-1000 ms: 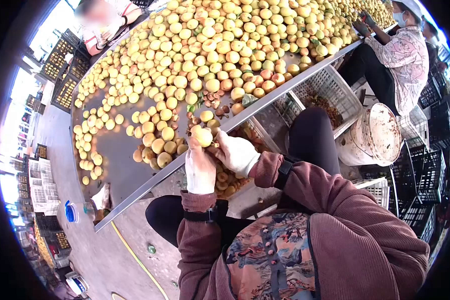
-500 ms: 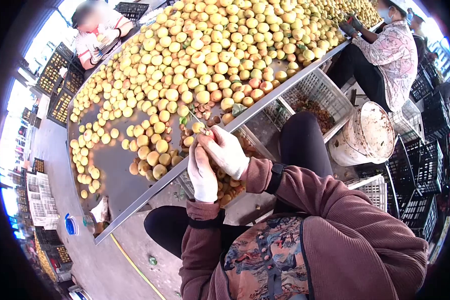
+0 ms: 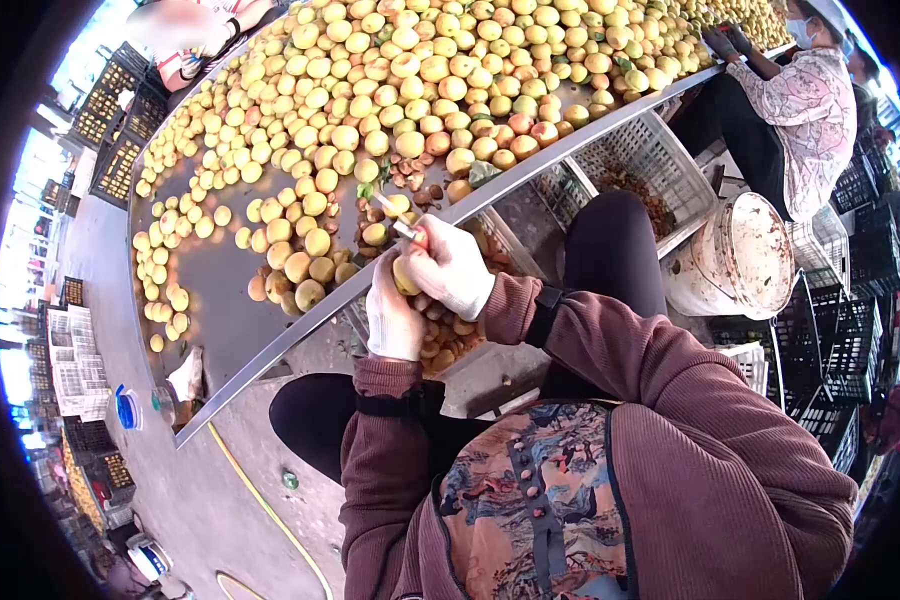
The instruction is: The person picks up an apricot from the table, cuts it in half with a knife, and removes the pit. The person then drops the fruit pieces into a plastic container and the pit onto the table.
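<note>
My left hand [image 3: 392, 318], in a white glove, is closed around a yellow fruit [image 3: 406, 276] above the near edge of the table. Right beside it my right hand [image 3: 452, 266], also gloved, grips a small knife [image 3: 408, 232] with a red part at the handle. The blade points up and left, over the table edge. Behind the hands lies a large heap of yellow fruit [image 3: 410, 80] on the metal table [image 3: 232, 310]. Small brown pieces [image 3: 410, 168] lie among the nearest fruit.
Below the table edge stand crates [image 3: 660, 165] with brown scraps. To their right is a dirty white bucket [image 3: 735, 255], with black crates [image 3: 840, 340] beyond. One person [image 3: 800, 120] sits at the upper right, another [image 3: 185, 40] at the upper left.
The view has shifted slightly. My hands have come a little apart, so the fruit in my left hand and the knife in my right hand show more clearly.
</note>
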`<control>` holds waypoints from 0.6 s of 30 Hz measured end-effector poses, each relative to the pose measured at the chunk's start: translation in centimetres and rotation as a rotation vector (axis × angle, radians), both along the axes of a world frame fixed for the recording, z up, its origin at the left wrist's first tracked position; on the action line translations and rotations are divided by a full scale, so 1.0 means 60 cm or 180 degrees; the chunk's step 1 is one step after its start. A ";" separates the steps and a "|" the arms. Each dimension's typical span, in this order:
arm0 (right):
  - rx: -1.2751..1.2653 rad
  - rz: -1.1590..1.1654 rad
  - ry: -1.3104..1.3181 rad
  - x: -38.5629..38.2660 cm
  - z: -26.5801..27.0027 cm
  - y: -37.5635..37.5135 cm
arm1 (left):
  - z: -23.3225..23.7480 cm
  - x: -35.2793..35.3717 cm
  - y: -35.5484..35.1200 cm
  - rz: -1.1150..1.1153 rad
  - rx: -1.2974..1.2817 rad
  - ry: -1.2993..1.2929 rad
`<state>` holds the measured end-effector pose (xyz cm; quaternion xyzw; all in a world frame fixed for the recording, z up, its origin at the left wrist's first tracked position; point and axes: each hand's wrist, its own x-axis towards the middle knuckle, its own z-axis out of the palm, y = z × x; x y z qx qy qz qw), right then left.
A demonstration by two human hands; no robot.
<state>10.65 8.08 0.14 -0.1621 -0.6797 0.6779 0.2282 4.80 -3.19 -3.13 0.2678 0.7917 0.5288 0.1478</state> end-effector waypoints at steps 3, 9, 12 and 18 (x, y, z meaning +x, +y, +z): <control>-0.1687 0.0029 0.0015 -0.005 -0.027 0.006 | 0.011 0.004 -0.002 -0.0194 -0.0189 0.1058; -0.0113 -0.0077 -0.0674 0.002 -0.020 0.014 | -0.015 -0.004 -0.006 -0.0196 -0.0221 0.1016; -0.1739 -0.0086 -0.0170 0.012 -0.029 0.031 | -0.027 0.001 -0.009 0.0095 -0.0190 0.1615; -0.1334 -0.0077 0.0101 0.014 -0.073 0.043 | 0.020 0.018 0.004 -0.0241 0.1270 -0.0719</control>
